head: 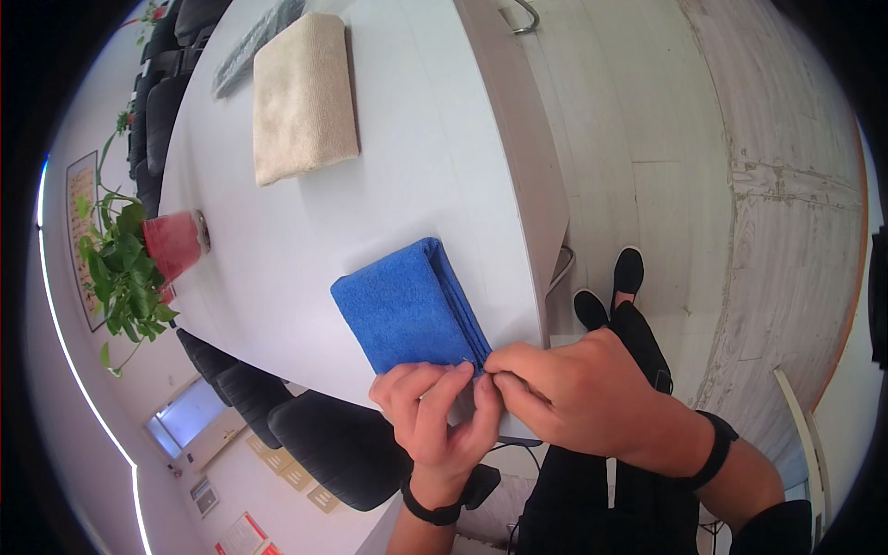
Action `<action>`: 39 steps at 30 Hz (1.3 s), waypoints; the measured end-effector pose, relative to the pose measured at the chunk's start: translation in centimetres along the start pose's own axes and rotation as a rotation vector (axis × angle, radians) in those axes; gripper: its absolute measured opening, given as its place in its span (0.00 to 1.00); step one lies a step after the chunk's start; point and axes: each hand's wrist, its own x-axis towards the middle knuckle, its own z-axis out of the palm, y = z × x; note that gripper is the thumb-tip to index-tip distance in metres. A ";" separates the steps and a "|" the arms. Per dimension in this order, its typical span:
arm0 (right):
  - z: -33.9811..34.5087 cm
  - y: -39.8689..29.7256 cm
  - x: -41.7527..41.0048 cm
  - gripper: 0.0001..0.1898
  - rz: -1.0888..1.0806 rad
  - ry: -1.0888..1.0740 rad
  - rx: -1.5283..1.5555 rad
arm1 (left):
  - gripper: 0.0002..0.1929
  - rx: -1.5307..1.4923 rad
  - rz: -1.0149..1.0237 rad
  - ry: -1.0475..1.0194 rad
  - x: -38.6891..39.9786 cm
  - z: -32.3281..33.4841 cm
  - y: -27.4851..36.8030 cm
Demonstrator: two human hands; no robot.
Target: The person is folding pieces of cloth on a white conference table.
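Observation:
A folded blue cloth, apparently a microfibre towel, lies on the white table near its edge. My left hand rests along the cloth's near edge, its fingertips on the fabric and its thumb by the corner. At that same corner, my right hand pinches the layered cloth between thumb and curled forefinger. The fingertips of the two hands almost meet, and they hide the corner itself. Further up the table lies a folded beige towel, away from both hands.
Beside the beige towel lies a clear plastic-wrapped item. A leafy plant in a red pot stands at the table's far side. Black chairs line that side. A metal table leg shows by my shoes.

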 end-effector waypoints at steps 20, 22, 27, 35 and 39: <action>-0.1 -0.9 0.8 0.05 0.031 0.022 -0.127 | 0.15 -0.035 -0.044 0.029 -0.1 0.3 -0.1; 0.1 -0.9 0.6 0.05 0.019 0.032 -0.157 | 0.15 -0.047 -0.051 0.040 -0.2 0.3 -0.2; 0.7 -1.0 0.5 0.05 -0.006 0.078 -0.210 | 0.16 -0.064 -0.058 0.026 -0.2 0.2 -0.1; 1.1 -1.2 0.4 0.07 -0.024 0.128 -0.293 | 0.16 -0.057 -0.046 0.033 -0.2 0.3 -0.1; 1.2 -1.2 0.4 0.06 -0.021 0.143 -0.290 | 0.17 -0.042 -0.029 0.023 -0.3 0.2 -0.2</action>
